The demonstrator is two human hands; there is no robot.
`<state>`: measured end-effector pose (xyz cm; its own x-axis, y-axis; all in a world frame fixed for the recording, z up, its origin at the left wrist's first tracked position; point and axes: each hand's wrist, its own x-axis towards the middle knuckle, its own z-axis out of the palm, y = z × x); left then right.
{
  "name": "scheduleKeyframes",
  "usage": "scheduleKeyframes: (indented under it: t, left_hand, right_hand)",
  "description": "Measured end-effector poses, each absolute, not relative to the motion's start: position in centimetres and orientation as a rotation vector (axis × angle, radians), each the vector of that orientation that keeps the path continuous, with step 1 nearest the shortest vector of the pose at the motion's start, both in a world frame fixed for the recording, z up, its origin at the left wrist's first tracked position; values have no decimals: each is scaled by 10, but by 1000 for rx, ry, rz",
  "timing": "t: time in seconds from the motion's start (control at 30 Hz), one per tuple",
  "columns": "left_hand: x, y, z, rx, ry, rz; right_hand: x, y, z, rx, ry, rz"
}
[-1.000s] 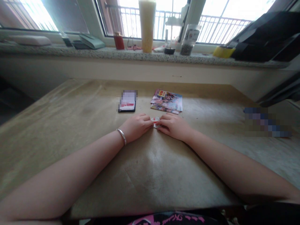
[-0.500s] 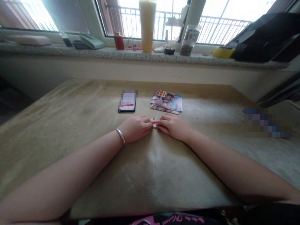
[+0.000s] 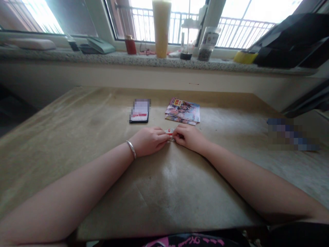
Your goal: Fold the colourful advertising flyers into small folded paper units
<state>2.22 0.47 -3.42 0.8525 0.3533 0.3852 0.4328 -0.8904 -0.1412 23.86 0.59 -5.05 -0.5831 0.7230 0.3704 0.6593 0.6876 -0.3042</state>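
My left hand, with a silver bracelet on its wrist, and my right hand meet at the middle of the table. Both pinch a small red-and-white folded paper piece between their fingertips, close to the tabletop. Most of the piece is hidden by my fingers. Just behind my hands lies a small stack of colourful printed sheets.
A phone lies face up left of the stack. The windowsill behind holds a tall yellowish cup, a red bottle, a jar and a yellow sponge. A dark bag sits at the right.
My hands have shifted slightly and drawn closer together around the small paper piece, fingertips working it. Nothing else on the table has moved.
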Motion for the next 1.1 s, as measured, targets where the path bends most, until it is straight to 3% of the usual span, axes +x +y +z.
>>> scheduleKeyframes:
  t: [0.5, 0.73, 1.1]
  left_hand:
    - [21, 7, -36, -2752, -568, -417]
    - [19, 9, -38, -2793, -579, -437]
    - [21, 10, -37, -2725, -602, -401]
  right_hand:
    - [247, 11, -54, -1009, -2406, 265]
    - [247, 7, -47, -1025, -2505, 51]
    - [242, 13, -53, -1223, -2303, 395]
